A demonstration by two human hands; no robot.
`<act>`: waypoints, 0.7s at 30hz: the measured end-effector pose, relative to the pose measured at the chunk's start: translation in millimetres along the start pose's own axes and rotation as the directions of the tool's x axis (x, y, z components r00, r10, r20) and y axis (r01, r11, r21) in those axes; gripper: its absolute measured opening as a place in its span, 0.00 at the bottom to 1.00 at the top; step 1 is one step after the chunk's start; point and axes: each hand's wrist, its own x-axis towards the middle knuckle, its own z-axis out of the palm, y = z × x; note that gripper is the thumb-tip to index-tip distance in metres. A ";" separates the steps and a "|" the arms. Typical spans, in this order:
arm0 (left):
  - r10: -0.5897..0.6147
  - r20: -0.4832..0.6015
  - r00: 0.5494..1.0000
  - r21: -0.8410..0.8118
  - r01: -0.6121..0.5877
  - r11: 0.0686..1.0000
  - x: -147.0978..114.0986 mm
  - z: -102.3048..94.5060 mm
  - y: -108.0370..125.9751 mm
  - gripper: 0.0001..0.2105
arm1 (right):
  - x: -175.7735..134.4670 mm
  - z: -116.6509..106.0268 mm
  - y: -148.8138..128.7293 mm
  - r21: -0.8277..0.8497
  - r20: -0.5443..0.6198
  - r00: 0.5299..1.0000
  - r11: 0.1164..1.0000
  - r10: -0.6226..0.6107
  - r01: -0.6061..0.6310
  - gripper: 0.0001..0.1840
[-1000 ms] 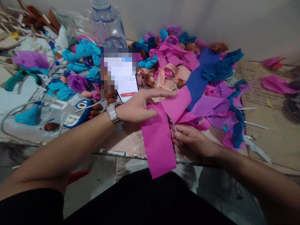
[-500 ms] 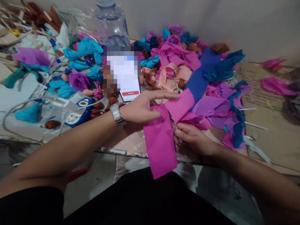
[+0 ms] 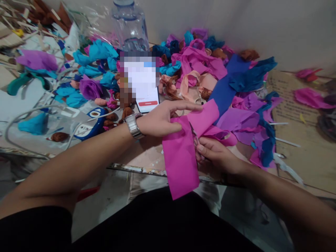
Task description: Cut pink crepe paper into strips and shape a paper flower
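Observation:
A strip of pink crepe paper point(image 3: 180, 161) hangs over the front edge of the table, creased near its far end. My left hand point(image 3: 162, 119), with a metal watch on the wrist, holds this paper: the thumb lies across it and the index finger stretches over its far part, while the other fingers are mostly hidden. Small scissors point(image 3: 194, 134) are in my right hand point(image 3: 212, 152), its fingers wrapped round the handles. Their blades lie along the paper's right side. Blue crepe paper point(image 3: 223, 89) continues beyond the pink.
A lit phone point(image 3: 147, 94) leans before a large clear bottle point(image 3: 132, 28). Crumpled paper pieces point(image 3: 199, 59) crowd the back. On the left are a blue-and-white power strip point(image 3: 89, 124), a cable and green-handled pliers point(image 3: 19, 84). Printed cardboard point(image 3: 309, 140) covers the right side.
The view shifts slightly, so objects sit a little farther right. Both hands, the scissors and the pink paper keep nearly the same positions relative to one another.

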 end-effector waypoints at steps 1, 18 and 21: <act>-0.004 0.000 1.000 -0.004 0.004 1.000 -0.1 0.1 0.1 0.35 | 0.0 0.1 -0.2 -0.006 -0.001 1.000 1.000 0.000 0.000 0.21; -0.016 -0.007 1.000 -0.031 0.015 0.999 1.1 -0.6 -0.3 0.35 | 4.1 -6.5 2.6 -0.092 -0.001 1.000 0.996 -0.007 0.007 0.22; -0.015 -0.006 1.000 -0.032 0.015 0.999 1.2 -0.1 0.8 0.35 | 3.6 -4.9 1.8 -0.068 -0.001 1.000 0.998 0.000 0.000 0.22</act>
